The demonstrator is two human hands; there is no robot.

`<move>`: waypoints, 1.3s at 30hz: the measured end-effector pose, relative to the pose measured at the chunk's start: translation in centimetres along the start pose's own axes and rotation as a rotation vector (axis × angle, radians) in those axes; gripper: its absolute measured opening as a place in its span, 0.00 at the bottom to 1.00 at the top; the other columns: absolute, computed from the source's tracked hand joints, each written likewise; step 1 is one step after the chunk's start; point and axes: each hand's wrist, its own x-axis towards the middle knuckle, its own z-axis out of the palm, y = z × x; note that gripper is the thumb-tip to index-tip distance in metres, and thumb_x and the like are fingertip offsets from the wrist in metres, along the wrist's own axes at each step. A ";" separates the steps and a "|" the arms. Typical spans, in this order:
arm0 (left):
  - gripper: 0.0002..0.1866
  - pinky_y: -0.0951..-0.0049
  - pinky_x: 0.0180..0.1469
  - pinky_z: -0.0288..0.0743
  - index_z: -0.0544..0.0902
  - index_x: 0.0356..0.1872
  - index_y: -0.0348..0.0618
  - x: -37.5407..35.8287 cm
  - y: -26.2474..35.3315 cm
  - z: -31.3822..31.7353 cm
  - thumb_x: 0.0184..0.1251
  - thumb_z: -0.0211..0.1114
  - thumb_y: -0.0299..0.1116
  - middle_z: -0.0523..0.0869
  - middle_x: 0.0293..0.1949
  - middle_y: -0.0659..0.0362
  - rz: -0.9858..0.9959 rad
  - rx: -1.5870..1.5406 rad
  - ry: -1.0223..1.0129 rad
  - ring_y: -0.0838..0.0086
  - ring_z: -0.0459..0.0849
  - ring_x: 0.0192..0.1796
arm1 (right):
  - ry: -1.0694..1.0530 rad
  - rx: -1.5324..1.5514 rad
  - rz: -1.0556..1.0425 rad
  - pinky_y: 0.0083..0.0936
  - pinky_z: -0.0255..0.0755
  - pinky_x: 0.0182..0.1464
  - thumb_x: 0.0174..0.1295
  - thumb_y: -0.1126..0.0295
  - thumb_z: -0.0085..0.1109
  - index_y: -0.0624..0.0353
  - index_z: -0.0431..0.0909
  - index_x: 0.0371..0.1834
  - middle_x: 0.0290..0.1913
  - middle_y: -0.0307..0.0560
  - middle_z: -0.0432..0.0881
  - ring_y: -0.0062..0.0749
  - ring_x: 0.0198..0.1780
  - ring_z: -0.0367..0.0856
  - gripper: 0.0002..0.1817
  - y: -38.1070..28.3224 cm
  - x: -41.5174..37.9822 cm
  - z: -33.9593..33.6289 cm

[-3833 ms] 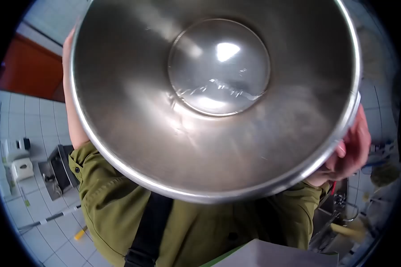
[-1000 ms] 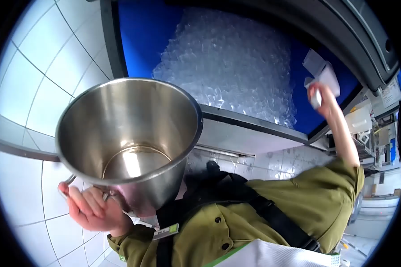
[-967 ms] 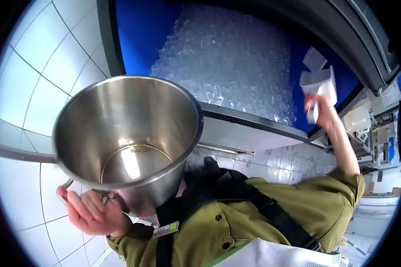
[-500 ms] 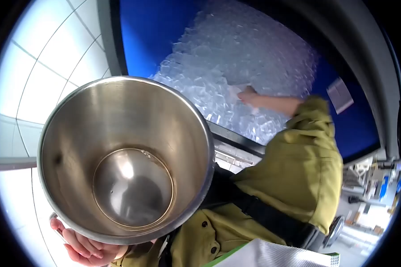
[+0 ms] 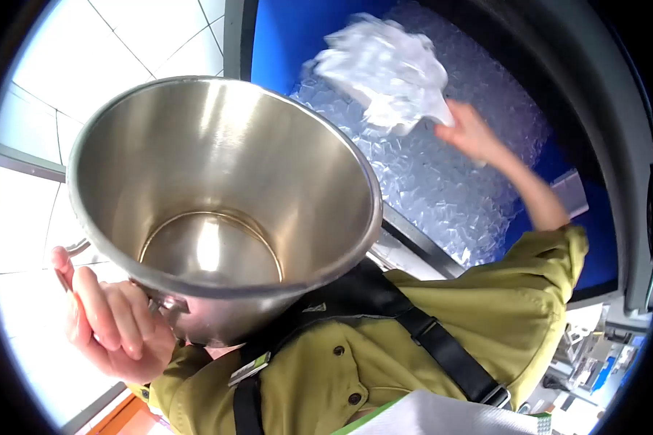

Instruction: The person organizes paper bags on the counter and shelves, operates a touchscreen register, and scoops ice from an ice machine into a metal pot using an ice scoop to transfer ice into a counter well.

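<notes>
A large steel bucket (image 5: 225, 167) fills the left and middle of the view, tilted so that its bare inside shows. My left hand (image 5: 120, 319) is closed round its handle at the lower left. Over the ice (image 5: 442, 181) in a blue bin, my right hand (image 5: 471, 134) grips the handle end of a white scoop, blurred by motion. The scoop's broad part is heaped with ice pieces (image 5: 388, 69) and hangs above the bin's ice, to the right of the bucket's rim.
The bin's dark front edge (image 5: 424, 239) runs beside the bucket. A pale label (image 5: 571, 193) is on the blue inner wall. White tiles (image 5: 134, 36) lie at the left, and shelves with items (image 5: 595, 362) stand at the lower right.
The scoop has come up out of the ice with a load, and my right hand has moved right and up. The bucket has tilted and shifted to the right, with my left hand higher.
</notes>
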 end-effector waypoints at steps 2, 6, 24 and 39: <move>0.18 0.88 0.08 0.50 0.55 0.52 0.26 0.2 -0.2 0.5 0.63 0.36 0.26 0.63 0.16 0.65 -0.018 -0.006 -0.037 0.87 0.56 0.07 | -0.030 -0.250 -0.371 0.30 0.70 0.34 0.44 0.70 0.51 0.63 0.70 0.39 0.29 0.56 0.77 0.39 0.30 0.77 0.17 -6.5 0.5 -1.8; 0.14 0.89 0.11 0.50 0.58 0.47 0.27 0.2 -0.4 0.1 0.63 0.37 0.25 0.61 0.16 0.65 -0.020 -0.052 -0.139 0.88 0.55 0.10 | 0.109 -0.711 -0.551 0.30 0.70 0.22 0.44 0.72 0.52 0.61 0.70 0.25 0.15 0.50 0.74 0.39 0.18 0.76 0.06 -10.9 -0.5 -1.0; 0.14 0.88 0.10 0.47 0.60 0.49 0.32 -0.5 0.1 -1.9 0.63 0.38 0.27 0.57 0.14 0.67 -0.052 -0.028 0.003 0.88 0.52 0.09 | 0.471 0.043 0.585 0.31 0.70 0.26 0.38 0.62 0.54 0.65 0.75 0.16 0.18 0.52 0.77 0.39 0.24 0.78 0.14 17.3 4.5 18.7; 0.13 0.87 0.09 0.46 0.60 0.46 0.30 -1.3 -0.2 -0.6 0.63 0.39 0.27 0.59 0.15 0.66 -0.039 -0.053 -0.032 0.87 0.52 0.08 | 0.128 -0.725 -0.391 0.29 0.73 0.26 0.44 0.75 0.50 0.62 0.74 0.30 0.19 0.54 0.75 0.41 0.24 0.77 0.09 -10.2 -3.4 -1.1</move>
